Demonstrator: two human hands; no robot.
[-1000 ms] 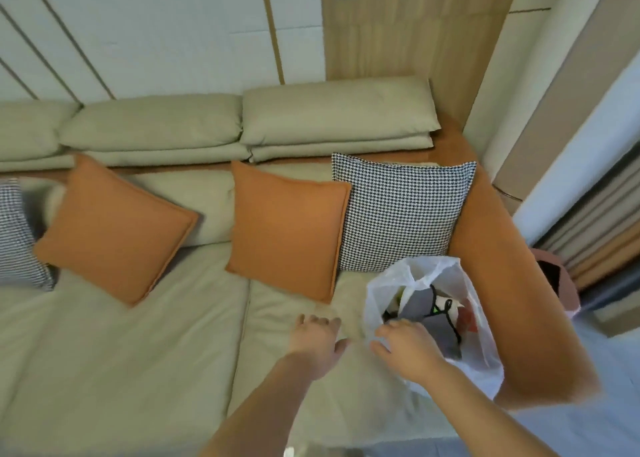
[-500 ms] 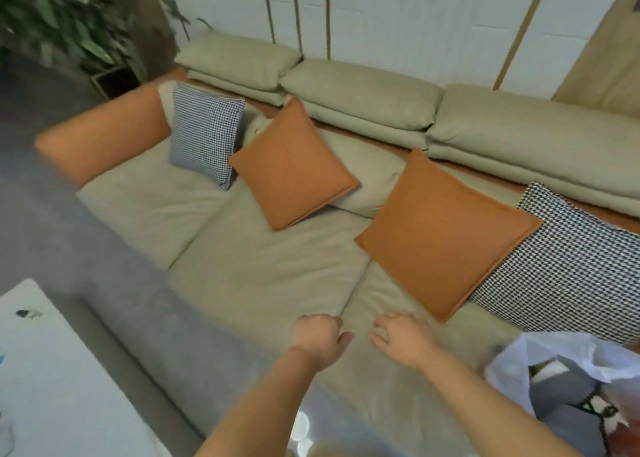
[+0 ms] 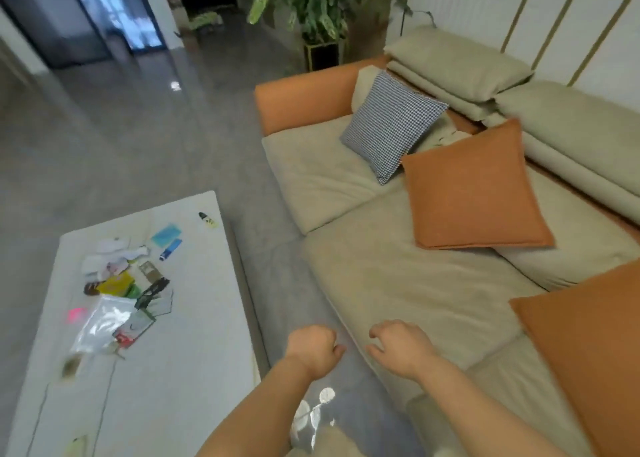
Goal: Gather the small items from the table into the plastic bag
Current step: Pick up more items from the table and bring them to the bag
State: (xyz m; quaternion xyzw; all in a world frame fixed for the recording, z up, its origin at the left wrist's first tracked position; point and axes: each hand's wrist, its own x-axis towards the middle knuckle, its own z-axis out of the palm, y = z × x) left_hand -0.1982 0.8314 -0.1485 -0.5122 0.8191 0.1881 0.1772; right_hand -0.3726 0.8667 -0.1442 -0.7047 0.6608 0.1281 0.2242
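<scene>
A white table (image 3: 194, 352) is seen at the left, and everything else is placed from it. On its far half a loose cluster of small items (image 3: 128, 283) is scattered: a clear zip pouch (image 3: 100, 325) lies nearest, a yellow packet (image 3: 116, 283) just beyond it, and a blue lighter (image 3: 170, 249) and a pale blue card (image 3: 166, 235) farther back (several pieces are too blurred to name). The plastic bag meant for them is not visible. Right of the table, over the grey floor, the left hand (image 3: 313, 351) is held curled into a loose fist, with nothing gripped. Farther right, the right hand (image 3: 401, 347) is held with fingers bent and slightly apart, empty, above the front edge of the beige sofa (image 3: 398, 283). On the sofa, well apart from the table, a checked cushion (image 3: 393, 125) and an orange cushion (image 3: 471, 190) are propped.
</scene>
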